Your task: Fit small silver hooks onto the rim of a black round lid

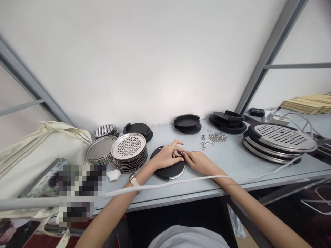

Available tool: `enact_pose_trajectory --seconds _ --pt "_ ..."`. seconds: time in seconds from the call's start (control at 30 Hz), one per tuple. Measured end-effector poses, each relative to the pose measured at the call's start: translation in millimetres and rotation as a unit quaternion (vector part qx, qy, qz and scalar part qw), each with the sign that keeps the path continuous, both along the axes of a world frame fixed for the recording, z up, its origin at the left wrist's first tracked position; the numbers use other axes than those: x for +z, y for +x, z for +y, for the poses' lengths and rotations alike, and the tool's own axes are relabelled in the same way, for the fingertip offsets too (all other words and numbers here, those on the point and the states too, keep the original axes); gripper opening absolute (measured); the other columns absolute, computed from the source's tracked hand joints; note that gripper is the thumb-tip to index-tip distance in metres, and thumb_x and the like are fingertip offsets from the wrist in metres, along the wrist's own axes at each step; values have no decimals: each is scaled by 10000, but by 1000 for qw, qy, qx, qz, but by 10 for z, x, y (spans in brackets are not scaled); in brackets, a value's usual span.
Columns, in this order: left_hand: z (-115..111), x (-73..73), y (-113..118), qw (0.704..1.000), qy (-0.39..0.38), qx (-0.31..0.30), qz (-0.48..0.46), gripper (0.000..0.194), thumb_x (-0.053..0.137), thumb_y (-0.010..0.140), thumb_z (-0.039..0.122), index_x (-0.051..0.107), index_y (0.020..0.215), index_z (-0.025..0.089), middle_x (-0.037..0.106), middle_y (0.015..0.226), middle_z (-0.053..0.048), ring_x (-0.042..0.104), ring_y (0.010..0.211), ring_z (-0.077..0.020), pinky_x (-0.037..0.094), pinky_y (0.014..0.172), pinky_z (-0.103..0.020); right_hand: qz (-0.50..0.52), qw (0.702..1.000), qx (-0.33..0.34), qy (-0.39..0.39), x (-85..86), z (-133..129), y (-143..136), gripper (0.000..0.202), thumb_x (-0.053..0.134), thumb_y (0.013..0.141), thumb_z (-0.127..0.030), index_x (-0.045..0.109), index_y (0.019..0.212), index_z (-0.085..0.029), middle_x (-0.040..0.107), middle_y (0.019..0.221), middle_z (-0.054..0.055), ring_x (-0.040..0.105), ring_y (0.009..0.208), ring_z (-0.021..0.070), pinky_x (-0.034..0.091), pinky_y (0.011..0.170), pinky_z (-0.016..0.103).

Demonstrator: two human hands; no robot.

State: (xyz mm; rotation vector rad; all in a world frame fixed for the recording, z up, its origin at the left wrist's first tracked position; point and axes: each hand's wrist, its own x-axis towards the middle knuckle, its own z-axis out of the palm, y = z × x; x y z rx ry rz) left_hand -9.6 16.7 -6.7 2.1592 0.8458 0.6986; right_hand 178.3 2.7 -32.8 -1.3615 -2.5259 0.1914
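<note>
A round black disc with a silvery rim lies on the grey table in front of me. Over its upper part rests my left hand, thumb and fingers bent together at the disc's right edge around something I cannot make out. My right hand meets it there, its fingertips pinched at the same edge; what they hold is too small to name. Behind my right hand lies a pile of small metal clips, with a few loose clips beside it.
Stacked grater discs and plain metal discs stand left, near a cloth bag. Black round parts line the back. Larger grater discs are at right. A white cable crosses in front.
</note>
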Motion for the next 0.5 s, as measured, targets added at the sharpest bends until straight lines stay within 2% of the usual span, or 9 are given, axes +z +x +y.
enact_pose_trajectory --seconds 0.17,0.37,0.5 --pt "-16 -22 26 1000 -2 15 -17 539 656 723 157 397 1190 220 653 1085 -82 620 712 -97 491 720 -243 8 1000 0 -16 13 6 4 376 270 960 -233 631 886 -158 696 780 71 600 622 159 308 592 248" --pt "-72 -30 89 999 2 41 -20 530 630 731 130 397 1199 219 660 1058 -82 638 754 -120 488 675 -224 73 996 11 -56 2 36 37 410 251 959 -268 603 776 -164 660 716 56 555 587 143 312 579 237" --pt "-88 -37 103 999 27 35 -10 500 595 748 111 402 1199 212 675 976 -62 643 879 -153 488 739 -242 91 993 17 -71 1 48 52 417 272 945 -278 558 662 -167 601 608 27 475 520 125 288 542 234"
